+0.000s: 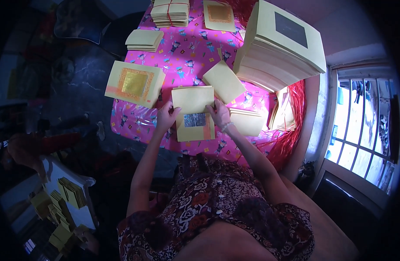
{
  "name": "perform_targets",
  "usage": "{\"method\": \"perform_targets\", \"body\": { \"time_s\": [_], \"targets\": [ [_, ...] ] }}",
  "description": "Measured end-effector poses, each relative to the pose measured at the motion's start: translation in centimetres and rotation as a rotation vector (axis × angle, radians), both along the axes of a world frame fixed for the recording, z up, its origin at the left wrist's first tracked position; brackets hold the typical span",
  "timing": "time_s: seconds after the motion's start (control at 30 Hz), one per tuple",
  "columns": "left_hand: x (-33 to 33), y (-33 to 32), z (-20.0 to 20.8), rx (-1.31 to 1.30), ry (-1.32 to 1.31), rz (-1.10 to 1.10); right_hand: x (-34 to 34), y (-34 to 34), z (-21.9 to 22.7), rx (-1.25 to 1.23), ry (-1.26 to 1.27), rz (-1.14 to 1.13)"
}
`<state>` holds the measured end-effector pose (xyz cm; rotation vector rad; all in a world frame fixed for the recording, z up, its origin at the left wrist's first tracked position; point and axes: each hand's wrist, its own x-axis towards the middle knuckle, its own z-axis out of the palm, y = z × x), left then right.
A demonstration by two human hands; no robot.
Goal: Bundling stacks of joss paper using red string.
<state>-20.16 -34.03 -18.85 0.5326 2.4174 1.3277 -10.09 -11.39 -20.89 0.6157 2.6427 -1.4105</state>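
Paper [193,100] between hands [167,116] [220,115] (both curled)

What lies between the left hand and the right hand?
In the head view, yellow paper bearing a shiny grey square lies between left hand and right hand.

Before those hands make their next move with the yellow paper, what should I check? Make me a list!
1. Left hand at the yellow paper's left edge: ok.
2. Right hand at its right edge: ok.
3. Dark square fully uncovered: cannot tell; the paper's lower edge meets its top.
4. Red strands away from both hands: ok, at the right.
5. Number of sheets held: cannot tell.
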Motion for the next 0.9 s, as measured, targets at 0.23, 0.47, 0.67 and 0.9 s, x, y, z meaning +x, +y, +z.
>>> {"method": "perform_targets", "body": {
  "time_s": [0.23, 0.47, 0.67, 0.9],
  "targets": [
    [0.7, 0.8, -1.3, 0.008, -0.072, 0.154, -0.3, -1.5, -1.7, 0.16, 0.035, -0.093],
    [1.0, 0.4, -2.6, -0.073, 0.064, 0.179, -0.7, -1.7, -1.6, 0.13, -0.052, -0.088],
    [0.8, 0.6, -2.9, -0.061, 0.053, 0.216, -1.0, -1.7, -1.6, 0.126, -0.11, -0.106],
    [0.5, 1.0, -2.4, -0.118, -0.026, 0.261, -1.4, -1.6, -1.1, 0.123, -0.2, -0.082]
  ]
}}
